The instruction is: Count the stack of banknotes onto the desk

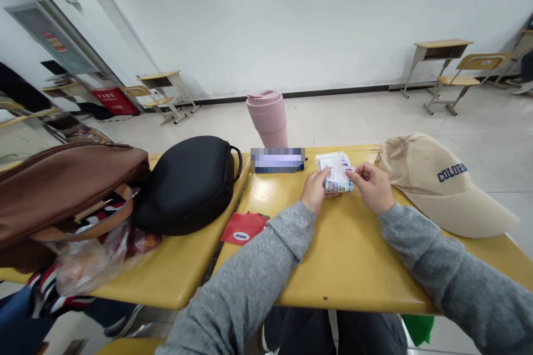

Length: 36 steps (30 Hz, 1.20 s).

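Observation:
A small stack of printed cards, pale with coloured patches and a "5" showing, is held above the yellow desk. My left hand is closed around the stack's left side, its thumb on top. At the right edge, my right hand pinches a card between thumb and fingertips. A phone-like device, partly blurred out, lies to the left of the cards. Behind it stands a pink lidded tumbler. Nearer my left forearm is a flat red packet with a white oval label.
To my right, a beige cap overhangs the desk edge. On the adjoining left desk sit a black rounded case, a brown bag and a clear plastic bag. Someone's leg shows at lower left. Desks and chairs stand along the wall.

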{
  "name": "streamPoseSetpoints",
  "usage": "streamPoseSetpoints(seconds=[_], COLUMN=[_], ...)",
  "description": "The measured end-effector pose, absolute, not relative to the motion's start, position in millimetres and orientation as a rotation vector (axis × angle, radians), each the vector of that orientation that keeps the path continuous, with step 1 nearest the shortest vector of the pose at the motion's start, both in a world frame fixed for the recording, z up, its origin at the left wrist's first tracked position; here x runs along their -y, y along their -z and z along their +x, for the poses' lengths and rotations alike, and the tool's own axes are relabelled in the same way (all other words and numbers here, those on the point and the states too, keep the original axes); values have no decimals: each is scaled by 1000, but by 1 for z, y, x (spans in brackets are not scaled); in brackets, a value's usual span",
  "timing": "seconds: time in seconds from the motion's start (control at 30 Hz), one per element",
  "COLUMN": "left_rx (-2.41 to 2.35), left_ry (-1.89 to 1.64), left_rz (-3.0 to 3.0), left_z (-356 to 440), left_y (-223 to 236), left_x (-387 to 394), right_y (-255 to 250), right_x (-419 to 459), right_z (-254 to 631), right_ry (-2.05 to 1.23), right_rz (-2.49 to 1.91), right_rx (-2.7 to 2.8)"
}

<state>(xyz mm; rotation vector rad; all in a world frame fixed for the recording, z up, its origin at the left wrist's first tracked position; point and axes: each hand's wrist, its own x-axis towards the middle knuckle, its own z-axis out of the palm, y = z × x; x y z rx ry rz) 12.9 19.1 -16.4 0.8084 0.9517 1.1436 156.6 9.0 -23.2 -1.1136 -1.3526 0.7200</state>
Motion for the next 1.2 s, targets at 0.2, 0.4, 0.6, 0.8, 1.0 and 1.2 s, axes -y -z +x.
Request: streamPoseSetpoints(seconds=[0.2,0.4,0.6,0.8,1.0,1.2], left_rx=[-921,-931,-921,-940,-923,-879], left_ry=[-1155,-1169,-1183,-1210,-1224,-1210], left_rz=[757,742,756,756,730,730], left_z=[12,12,12,13,13,12], left_y=[16,15,17,16,16,13], left_x=[-22,-22,-23,-21,-20,-18], right_y=[24,23,22,20,18,15], right_x=[-9,-7,-4,-2,2,6], right_z=[155,155,153,151,152,153], right_ry=[-771,-715,-708,-751,-745,-722], right_rz=[-1066,-1026,-1004,-958,-1021,-1025], right_rx=[1313,1275,1318,1335,1356,1413])
